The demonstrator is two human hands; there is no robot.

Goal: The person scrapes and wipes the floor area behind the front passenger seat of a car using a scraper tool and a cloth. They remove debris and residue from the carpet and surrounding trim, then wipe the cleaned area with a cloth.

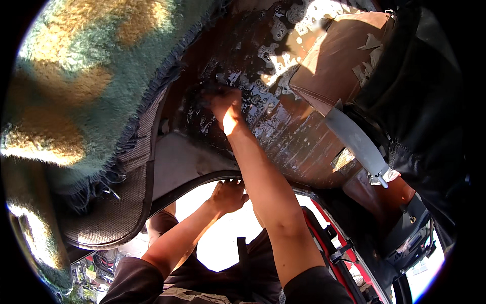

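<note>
My right arm reaches far over a brown, wet vehicle floor point(304, 147) streaked with suds. My right hand point(225, 104) is closed low against that floor, in shadow at its far left part. A dark shape at its fingers is blurred, and I cannot make out what it is. White foam point(278, 66) lies beyond the hand, brightest in the sunlight. Nearer to me, my left hand point(229, 195) grips the black-trimmed door sill point(202, 178), its fingers hooked over the edge and its thumb pointing right.
At left, a green and tan fringed plush cover point(101, 76) lies over a woven grey seat point(111, 213). To the right stand a brown padded box point(334, 61) with torn pieces, a grey lever point(354, 142) and a black cover point(415, 101). The red-edged open door point(349, 253) is at lower right.
</note>
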